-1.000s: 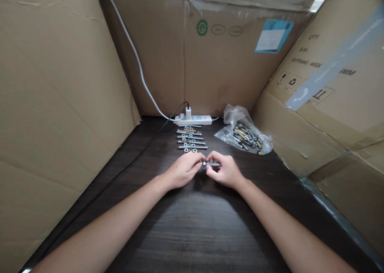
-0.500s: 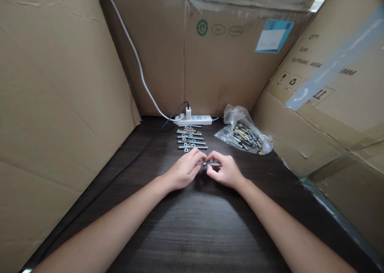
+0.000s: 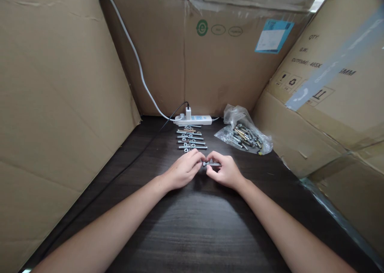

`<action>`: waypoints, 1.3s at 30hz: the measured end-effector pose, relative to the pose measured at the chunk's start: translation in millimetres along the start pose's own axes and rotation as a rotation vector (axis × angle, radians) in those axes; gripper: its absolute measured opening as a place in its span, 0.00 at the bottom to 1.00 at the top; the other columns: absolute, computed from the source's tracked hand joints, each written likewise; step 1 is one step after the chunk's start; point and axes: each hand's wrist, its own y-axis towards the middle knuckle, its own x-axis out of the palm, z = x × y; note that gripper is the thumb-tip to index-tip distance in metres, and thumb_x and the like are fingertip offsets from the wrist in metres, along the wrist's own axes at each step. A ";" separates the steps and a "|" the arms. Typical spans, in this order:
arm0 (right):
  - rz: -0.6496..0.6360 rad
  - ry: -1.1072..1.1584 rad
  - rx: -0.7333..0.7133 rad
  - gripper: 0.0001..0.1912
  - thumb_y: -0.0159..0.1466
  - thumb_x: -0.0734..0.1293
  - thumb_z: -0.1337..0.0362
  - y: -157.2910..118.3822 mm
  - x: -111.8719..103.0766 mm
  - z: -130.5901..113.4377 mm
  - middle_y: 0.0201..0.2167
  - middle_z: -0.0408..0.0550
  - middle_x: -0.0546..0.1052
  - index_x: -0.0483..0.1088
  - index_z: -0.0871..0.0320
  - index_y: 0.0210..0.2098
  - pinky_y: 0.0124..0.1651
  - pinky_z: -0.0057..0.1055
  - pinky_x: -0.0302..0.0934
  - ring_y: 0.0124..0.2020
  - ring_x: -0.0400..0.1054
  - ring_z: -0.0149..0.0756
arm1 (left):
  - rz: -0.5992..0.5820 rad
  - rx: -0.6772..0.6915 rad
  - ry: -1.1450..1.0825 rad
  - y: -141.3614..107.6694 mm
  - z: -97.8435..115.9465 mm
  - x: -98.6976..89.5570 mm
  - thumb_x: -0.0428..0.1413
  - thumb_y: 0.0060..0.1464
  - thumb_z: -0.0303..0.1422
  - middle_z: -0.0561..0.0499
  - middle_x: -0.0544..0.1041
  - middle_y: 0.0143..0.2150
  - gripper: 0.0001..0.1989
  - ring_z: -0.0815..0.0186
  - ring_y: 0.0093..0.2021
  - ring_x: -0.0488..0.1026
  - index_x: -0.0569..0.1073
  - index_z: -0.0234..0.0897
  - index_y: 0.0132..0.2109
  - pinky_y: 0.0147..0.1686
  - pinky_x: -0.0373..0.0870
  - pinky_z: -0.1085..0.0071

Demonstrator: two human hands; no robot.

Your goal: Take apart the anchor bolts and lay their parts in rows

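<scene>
A steel bolt [image 3: 215, 164] lies sideways between my two hands, just above the dark table. My right hand [image 3: 225, 170] is closed around its shank, thumb and fingers pinching it. At the bolt's left end sits a hex nut [image 3: 204, 164], with a washer or ring beside it. The fingertips of my left hand [image 3: 186, 167] are closed at this nut; my fingers partly cover it. Just beyond my left hand are rows of long bolts [image 3: 192, 147], with loose nuts [image 3: 186, 150] and washers among them.
A clear plastic bag [image 3: 235, 115] of metal bolts lies at the back right. A white power strip [image 3: 198, 120] with a plugged-in charger stands behind the rows. A black cable [image 3: 120, 171] crosses the table on the left. Cardboard walls [image 3: 162, 65] enclose three sides.
My left fingertips have shifted slightly on the nut, and more of it shows now. My right hand keeps the bolt in the same place.
</scene>
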 end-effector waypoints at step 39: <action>-0.025 0.035 -0.033 0.04 0.52 0.63 0.66 0.9 -4.7 -3.1 0.17 0.36 0.64 0.66 0.58 0.29 0.23 0.21 0.51 0.17 0.54 0.24 | -0.068 0.039 -0.030 0.4 -4.8 0.0 0.42 0.63 0.32 0.50 0.68 0.36 0.10 0.65 0.40 0.63 0.66 0.37 0.36 0.42 0.62 0.70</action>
